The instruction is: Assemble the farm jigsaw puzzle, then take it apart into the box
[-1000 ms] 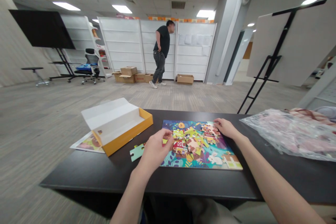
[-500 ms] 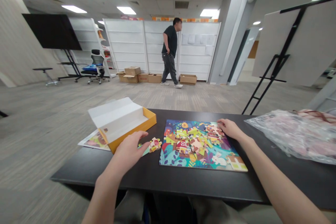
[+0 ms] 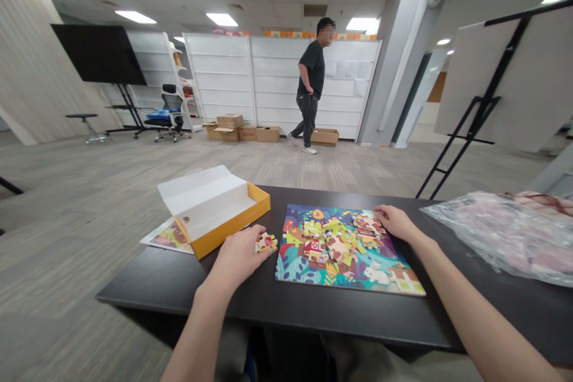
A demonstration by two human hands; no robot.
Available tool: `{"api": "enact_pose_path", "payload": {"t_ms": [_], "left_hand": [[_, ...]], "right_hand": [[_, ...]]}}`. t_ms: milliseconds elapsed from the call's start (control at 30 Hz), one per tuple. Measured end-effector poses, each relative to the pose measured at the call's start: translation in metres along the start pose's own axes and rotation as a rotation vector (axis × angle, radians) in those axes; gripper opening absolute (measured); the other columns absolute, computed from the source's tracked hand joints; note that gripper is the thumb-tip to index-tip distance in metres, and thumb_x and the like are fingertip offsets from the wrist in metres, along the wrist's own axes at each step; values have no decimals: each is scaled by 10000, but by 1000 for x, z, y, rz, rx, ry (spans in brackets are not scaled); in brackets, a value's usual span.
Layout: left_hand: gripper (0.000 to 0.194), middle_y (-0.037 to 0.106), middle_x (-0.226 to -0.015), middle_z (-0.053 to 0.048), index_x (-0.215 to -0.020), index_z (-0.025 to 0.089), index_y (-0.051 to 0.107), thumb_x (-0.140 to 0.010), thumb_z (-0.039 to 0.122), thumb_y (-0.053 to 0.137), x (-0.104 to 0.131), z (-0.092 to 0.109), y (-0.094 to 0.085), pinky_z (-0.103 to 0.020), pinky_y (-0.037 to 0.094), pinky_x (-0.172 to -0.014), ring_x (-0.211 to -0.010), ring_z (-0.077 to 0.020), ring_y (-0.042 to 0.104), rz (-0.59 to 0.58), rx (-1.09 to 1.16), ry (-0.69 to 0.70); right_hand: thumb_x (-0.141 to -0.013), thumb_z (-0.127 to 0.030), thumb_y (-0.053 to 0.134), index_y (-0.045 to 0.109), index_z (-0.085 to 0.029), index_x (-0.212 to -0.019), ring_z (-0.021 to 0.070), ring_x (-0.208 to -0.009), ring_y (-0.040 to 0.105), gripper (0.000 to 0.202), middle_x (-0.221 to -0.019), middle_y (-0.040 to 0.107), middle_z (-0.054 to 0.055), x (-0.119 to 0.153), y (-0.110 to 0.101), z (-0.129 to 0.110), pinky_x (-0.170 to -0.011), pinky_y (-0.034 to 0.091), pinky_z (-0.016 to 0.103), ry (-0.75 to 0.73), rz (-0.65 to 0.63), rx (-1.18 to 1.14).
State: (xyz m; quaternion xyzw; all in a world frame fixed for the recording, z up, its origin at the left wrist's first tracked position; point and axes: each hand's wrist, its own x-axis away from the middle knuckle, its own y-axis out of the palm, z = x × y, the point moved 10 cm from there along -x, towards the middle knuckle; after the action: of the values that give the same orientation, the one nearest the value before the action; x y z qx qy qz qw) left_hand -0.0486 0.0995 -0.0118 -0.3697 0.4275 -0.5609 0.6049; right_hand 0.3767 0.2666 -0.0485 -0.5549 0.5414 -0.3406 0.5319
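Note:
A jigsaw puzzle board (image 3: pixel 293 267) with a colourful animal picture lies flat on the black table, loose pieces heaped over its middle. To its left, my left hand (image 3: pixel 239 255) is down on a small group of puzzle pieces (image 3: pixel 267 243). Its fingers curl round them and hide part of the group. At the board's far right corner rests my right hand (image 3: pixel 396 222), fingers bent over the edge and touching it beside some brown-and-white pieces (image 3: pixel 367 222). A white rabbit shows near the board's lower right.
An open yellow box (image 3: pixel 233 224) with a white inside stands left on the table (image 3: pixel 313 313), over a printed sheet (image 3: pixel 168 237). Clear plastic bags (image 3: pixel 496 233) with pinkish contents lie right. Beyond are a walking person (image 3: pixel 312 71), cardboard boxes (image 3: pixel 267 133) and an easel stand (image 3: pixel 470 125).
My left hand has moved right and down onto the loose pieces, its fingers closing round them. My right hand stays at the board's corner. The person behind has walked to the right.

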Motion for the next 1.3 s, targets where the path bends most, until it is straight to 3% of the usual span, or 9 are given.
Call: {"api": "enact_pose_path", "payload": {"t_ms": [200,267,367,533,733,800,933,1133,1300], "left_hand": [[456,738,-1126,-71,-1207,196,593,-820,437,622,3,-20,-34,-352,531,-972,-1050,-231,701,298,419,20],[474,736,-1134,-67,-1219,194,583,-812,436,613,5,-20,-41,-351,525,-993,-1060,-226,701,335,479,23],[461,728,-1158,-73,-1216,188,589,-808,403,582,7,-8,-39,-362,524,-986,-1062,-235,697,259,451,54],[411,722,-1164,-62,-1165,214,646,-777,338,587,17,14,-17,-359,506,-963,-1065,-251,679,-43,257,138],[550,716,-1133,-84,-1221,233,650,-677,305,686,31,5,7,-356,507,-888,-1051,-295,672,-266,-5,47],[530,708,-1143,-76,-1189,245,666,-660,276,689,32,6,10,-360,496,-898,-1058,-297,669,-287,-68,35],[454,696,-1119,-63,-1097,265,689,-644,241,691,32,12,11,-347,488,-865,-1021,-281,668,-290,-132,29],[328,690,-1006,-59,-976,247,693,-649,260,716,29,15,8,-352,489,-814,-933,-280,669,-245,-113,36],[271,693,-1024,-52,-1031,255,685,-762,280,684,19,40,-4,-326,482,-849,-975,-255,660,-106,-27,116]], "right_hand": [[-924,-310,483,719,-152,-1120,242,-847,686,346,-928,738,116,0,-1,-1,-770,494,306,-8,3,-11],[-924,-302,487,722,-155,-1118,237,-852,687,338,-926,736,114,0,-2,-2,-776,490,297,-8,4,-11],[-923,-285,490,726,-152,-1108,234,-850,687,328,-920,736,116,0,-3,-3,-779,489,294,-9,10,-10],[-900,-257,515,736,-154,-1059,228,-822,689,291,-902,743,111,1,-6,-5,-767,495,295,0,35,-22],[-901,-318,504,734,-174,-1021,223,-797,676,297,-898,739,98,7,-38,-11,-745,496,303,23,146,-72],[-903,-447,517,745,-184,-965,213,-730,649,353,-844,731,81,11,-49,-21,-690,484,304,-25,147,-157],[-809,-620,602,770,-194,-986,181,-643,581,490,-848,728,68,19,-45,-45,-610,455,293,-153,-13,-260],[-779,-644,632,782,-210,-978,222,-748,634,501,-899,738,88,24,-34,-56,-678,481,307,-171,-108,-163],[-776,-638,640,757,-203,-942,223,-750,635,480,-901,743,81,27,-33,-66,-691,488,313,-165,-141,-189]]}}
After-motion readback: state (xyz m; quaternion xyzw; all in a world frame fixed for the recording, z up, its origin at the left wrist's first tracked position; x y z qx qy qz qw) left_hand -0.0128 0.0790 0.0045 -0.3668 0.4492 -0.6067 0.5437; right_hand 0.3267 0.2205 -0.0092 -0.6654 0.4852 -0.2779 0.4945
